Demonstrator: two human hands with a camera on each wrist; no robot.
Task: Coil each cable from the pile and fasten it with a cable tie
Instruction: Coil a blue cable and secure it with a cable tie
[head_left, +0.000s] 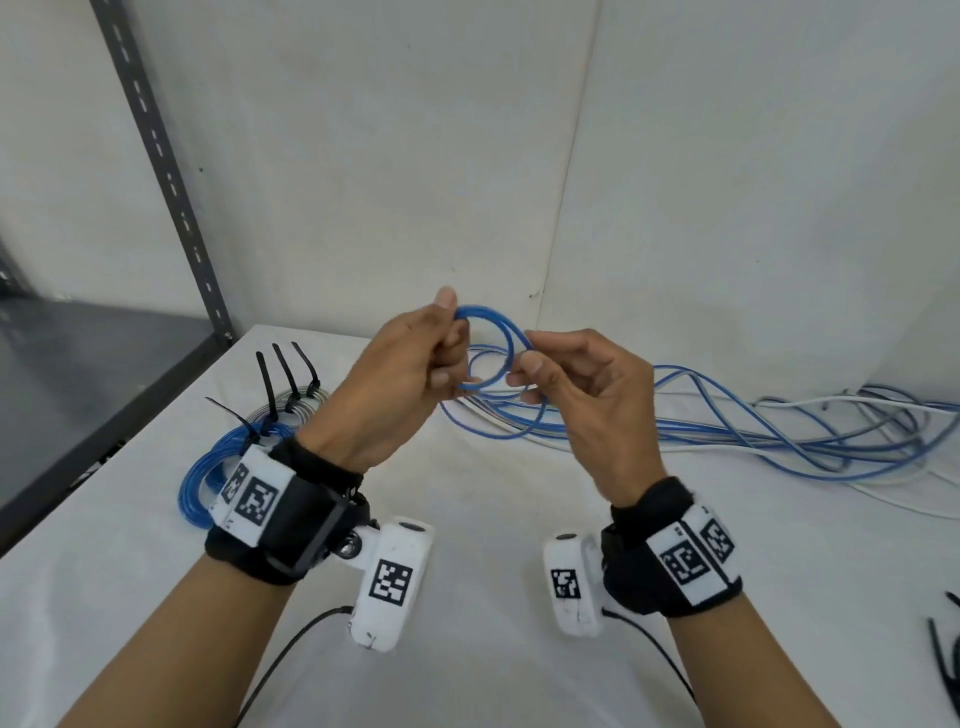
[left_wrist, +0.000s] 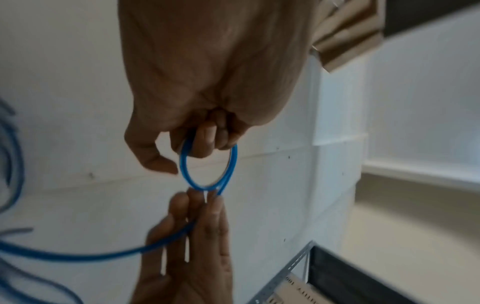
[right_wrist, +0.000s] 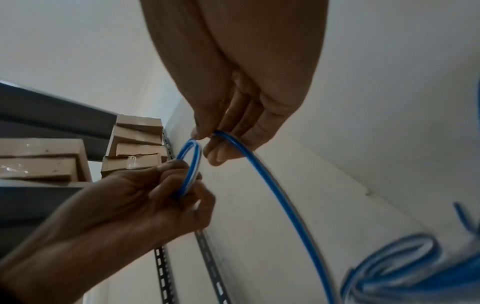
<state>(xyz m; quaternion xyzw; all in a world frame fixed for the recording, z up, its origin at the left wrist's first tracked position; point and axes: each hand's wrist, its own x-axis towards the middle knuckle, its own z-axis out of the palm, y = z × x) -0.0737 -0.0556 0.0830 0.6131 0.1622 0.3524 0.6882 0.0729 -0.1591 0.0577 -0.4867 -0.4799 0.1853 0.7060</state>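
White table, white walls, grey slotted rack post beyond the left hand.

Head view:
- Left hand: raised off table, fingers curled round a small blue coil, approx. two turns.
- Right hand: just beside the left, thumb & forefinger pinching the blue cable where it leaves the coil.
- Cable pile: blue, white & grey strands, loose on table past the right hand; the held cable's free length runs down into it.
- Finished coils: blue & clear, w/ black cable ties sticking up, on table behind the left wrist.
- Spare ties: on table, outer side of the right forearm.

Left wrist view:
- Left hand closed on top of coil; right fingertips touching its bottom, cable trailing across them.

Right wrist view:
- Right hand pinching cable just beside coil; left hand gripping the turns.

Risks (judgement):
- Early in this cable; most length uncoiled.
- Springy turns could pop out of the left grip if it loosens while a loop is added.
- Free length may snag in pile & drag other strands; twist could build, giving uneven loops.
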